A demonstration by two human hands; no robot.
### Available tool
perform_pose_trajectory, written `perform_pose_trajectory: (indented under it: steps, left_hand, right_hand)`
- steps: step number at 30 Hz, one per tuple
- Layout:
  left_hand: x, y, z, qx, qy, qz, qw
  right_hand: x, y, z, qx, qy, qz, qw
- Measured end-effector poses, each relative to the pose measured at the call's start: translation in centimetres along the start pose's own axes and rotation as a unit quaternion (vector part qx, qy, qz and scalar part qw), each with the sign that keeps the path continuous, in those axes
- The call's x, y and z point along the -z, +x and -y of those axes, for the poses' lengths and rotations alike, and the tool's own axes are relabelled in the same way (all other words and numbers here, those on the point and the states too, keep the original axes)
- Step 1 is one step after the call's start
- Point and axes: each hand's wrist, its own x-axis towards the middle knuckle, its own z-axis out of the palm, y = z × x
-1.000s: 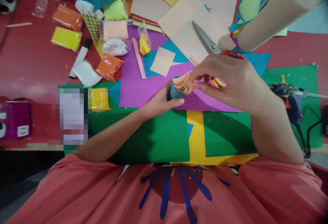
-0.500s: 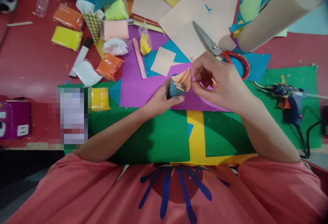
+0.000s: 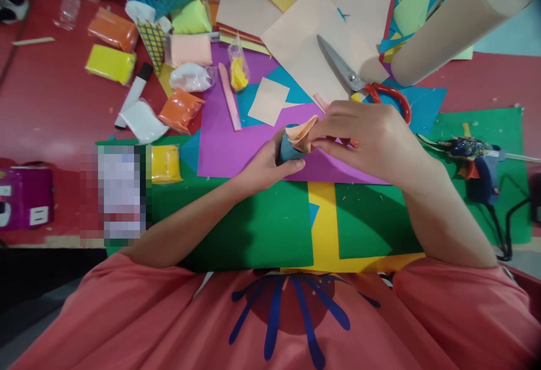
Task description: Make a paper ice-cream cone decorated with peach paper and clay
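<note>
Red worktop [image 3: 51, 99] below: my left hand [image 3: 269, 166] clasps the blue wrapper [image 3: 289, 149], which opens toward my right hand [image 3: 372, 136], pinching its peach lining [image 3: 301, 131].

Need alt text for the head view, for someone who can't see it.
A person's left hand holds a small blue patterned roll with folded peach paper at its open end; the right hand is at the paper's edge. Red-handled metal scissors lie beyond, and a dark blue glue gun sits at right.
</note>
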Motion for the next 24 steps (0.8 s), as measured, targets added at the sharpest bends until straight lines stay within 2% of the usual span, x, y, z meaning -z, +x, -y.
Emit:
perform_pose_trajectory:
  steps: [9,18,24]
  left_hand:
    - [-0.03,-0.1,-0.03,-0.016,0.032,0.015,0.999]
    - [-0.04,-0.2,-0.33,0.002,0.046,0.023,0.999]
    - [0.05,-0.27,-0.26,-0.015,0.052,0.021,0.998]
  right_hand:
    - [-0.45,0.11,-0.16,-0.032,0.067,0.001,0.997]
    - [0.01,-0.14,-0.85,0.033,0.052,0.03,0.998]
    - [-0.38,0.03,-0.69,0.012,0.061,0.016,0.998]
